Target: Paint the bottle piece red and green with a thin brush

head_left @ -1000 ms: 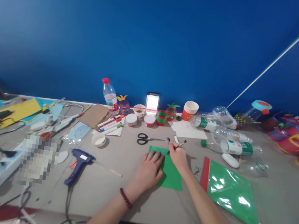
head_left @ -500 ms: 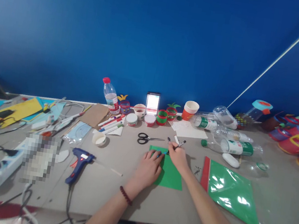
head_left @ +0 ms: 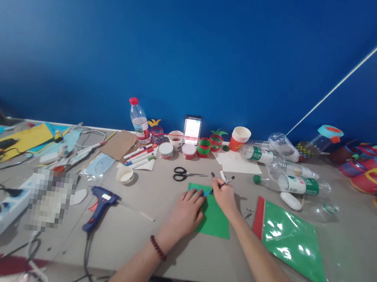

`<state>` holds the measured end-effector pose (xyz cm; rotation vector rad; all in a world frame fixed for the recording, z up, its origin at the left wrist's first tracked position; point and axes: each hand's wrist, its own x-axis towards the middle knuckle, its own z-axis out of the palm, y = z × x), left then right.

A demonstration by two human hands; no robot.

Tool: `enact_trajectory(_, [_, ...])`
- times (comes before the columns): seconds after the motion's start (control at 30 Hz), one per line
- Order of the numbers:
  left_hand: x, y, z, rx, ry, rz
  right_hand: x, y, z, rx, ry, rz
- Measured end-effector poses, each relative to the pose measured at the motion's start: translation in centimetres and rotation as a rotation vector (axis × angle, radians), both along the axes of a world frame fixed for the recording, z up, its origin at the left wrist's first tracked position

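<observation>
A sheet of green paper point(head_left: 217, 223) lies on the grey table in front of me. My left hand point(head_left: 189, 205) rests flat on its left part, fingers spread and pressing it down. My right hand point(head_left: 222, 196) is closed round a slim dark pen point(head_left: 229, 180) over the upper edge of the sheet. Between the two hands shows a small blue piece point(head_left: 207, 192), mostly hidden by fingers, so I cannot tell what it is. The pen's tip is hidden too. Black-handled scissors point(head_left: 181, 174) lie just beyond my left hand, blades pointing right.
A blue glue gun point(head_left: 104, 199) lies left, with its cord running off the front edge. Several markers point(head_left: 141, 155), a red-capped bottle point(head_left: 138, 121), paper cups point(head_left: 239, 139) and a lit phone point(head_left: 192, 131) stand behind. A bagged green pack point(head_left: 294, 243) and plastic bottles point(head_left: 299, 185) lie right.
Both hands stay almost in place on the green paper. Slightly more of the blue piece shows between them.
</observation>
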<state>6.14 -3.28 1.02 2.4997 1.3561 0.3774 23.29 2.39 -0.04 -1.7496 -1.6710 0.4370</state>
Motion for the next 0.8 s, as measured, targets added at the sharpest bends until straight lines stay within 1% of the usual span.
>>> enact_trajectory(0.3, [-0.1, 0.19, 0.53, -0.008, -0.014, -0.003, 0.28, 0.06, 0.01, -0.037, 0.071, 0.018])
enact_trajectory(0.5, [-0.17, 0.06, 0.52, -0.018, -0.025, -0.001, 0.34, 0.15, -0.03, -0.053, 0.109, 0.029])
enact_trajectory(0.8, [-0.08, -0.09, 0.56, -0.025, -0.026, 0.013, -0.21, -0.32, 0.06, -0.088, 0.131, 0.101])
